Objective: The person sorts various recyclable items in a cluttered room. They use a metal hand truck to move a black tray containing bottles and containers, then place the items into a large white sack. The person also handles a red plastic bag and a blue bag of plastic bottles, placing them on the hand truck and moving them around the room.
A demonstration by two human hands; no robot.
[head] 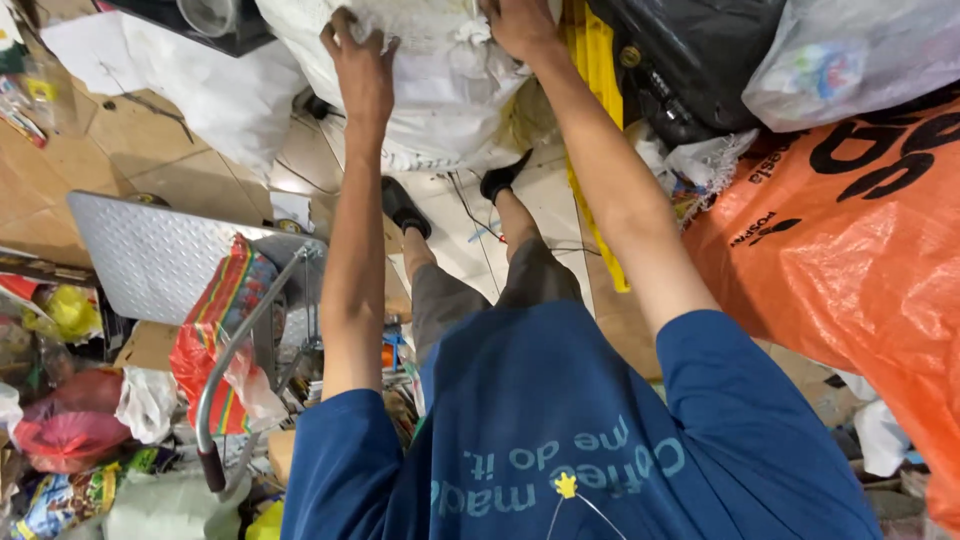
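Both hands, L (362, 62) & R (520, 25), shut tight on big white sack (440, 90), w/ orange bag (850, 260) just beside.

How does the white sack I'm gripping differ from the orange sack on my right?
The white sack is pale, with no print showing, and gripped by both hands, left hand and right hand; the orange sack is bright, printed in black, and untouched. Both are bulging woven sacks.

A bulging white woven sack (440, 90) stands on the tiled floor at the far middle, its crumpled top bunched and knotted, sides wrinkled.
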